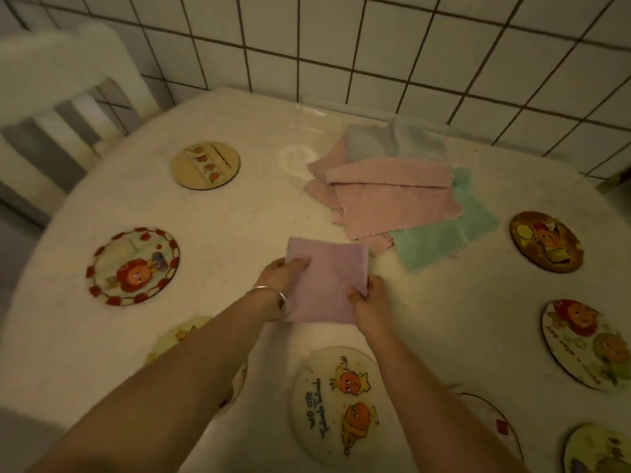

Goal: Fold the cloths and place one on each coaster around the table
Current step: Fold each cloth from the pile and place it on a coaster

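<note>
Two hands are being used on one lilac cloth (pixel 327 278), lying just nearer than the cloth pile (pixel 392 192): the left hand (pixel 283 273) is pinching its left edge, the right hand (pixel 370 298) is clamped on its right edge, seemingly for folding it square.

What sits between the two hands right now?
Head view: the folded lilac cloth spans the gap; left hand grips its left edge, right hand pinches its right edge.
</note>
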